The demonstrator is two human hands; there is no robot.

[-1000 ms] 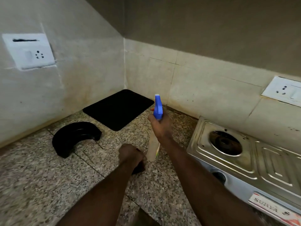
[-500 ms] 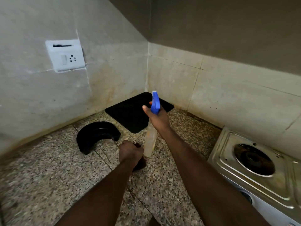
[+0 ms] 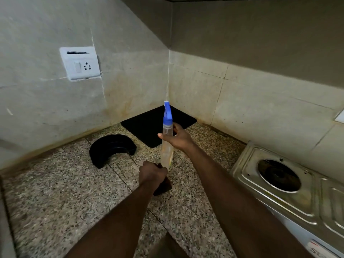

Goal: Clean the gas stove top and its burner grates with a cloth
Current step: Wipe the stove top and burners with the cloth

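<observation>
Right hand point(image 3: 179, 137): fingers wrapped round spray bottle point(image 3: 167, 146), frame centre.
Left hand point(image 3: 151, 174): clenched on something dark, possibly the cloth point(image 3: 163, 186).
Stove point(image 3: 314, 205): lower right.

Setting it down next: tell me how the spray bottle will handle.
The spray bottle looks tall and narrow, so it likely tips easily upright. Its translucent plastic body probably flexes when squeezed. The right hand holds it alone, suggesting it is light.
</observation>
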